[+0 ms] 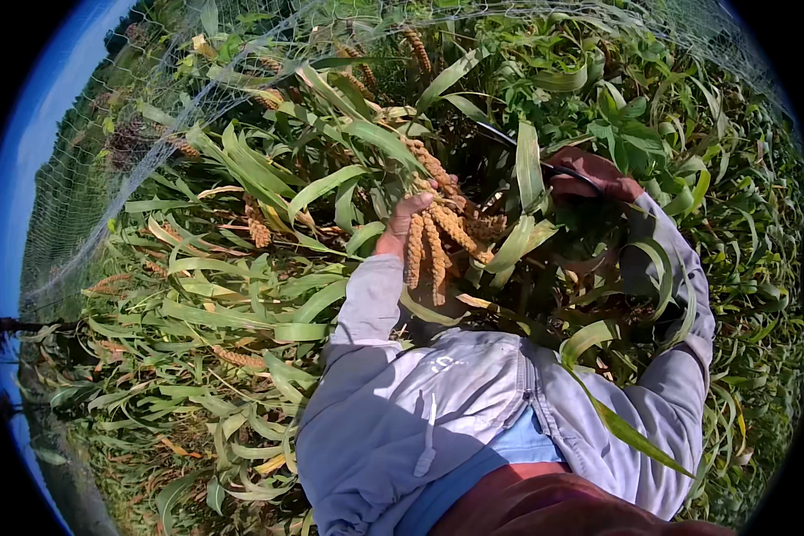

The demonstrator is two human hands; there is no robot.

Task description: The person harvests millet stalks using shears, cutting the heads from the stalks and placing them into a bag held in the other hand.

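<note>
**A:** A worker in a pale jacket (375, 438) gathers a cluster of golden-brown seed heads (460, 234) in the left hand (406, 217), in front of the chest, amid dense crop (196, 313).

**B:** And the fingers?

**A:** The left fingers are closed around the cluster near its upper end, the heads hanging below. The right hand (594, 171), in what looks like a reddish-brown glove, is partly behind foliage; how tightly its fingers close, I cannot tell. A dark curved strip (495, 134), possibly a blade, shows between the hands.

**B:** What does good handling call for here?

**A:** In my judgement, a firm grip on the stems rather than the grain, so the heads do not crumble. The broad leaf (528, 165) between the hands is best moved aside, and any sharp edge should point away from the left fingers.

**B:** And the setting?

**A:** Outdoors, in sunlight. No surface carries the cluster; leaves hide most of the ground. Pale netting (138, 183) runs along the crop's left and far edges, blue sky (62, 76) beyond at left. More seed heads droop among the leaves.
</note>
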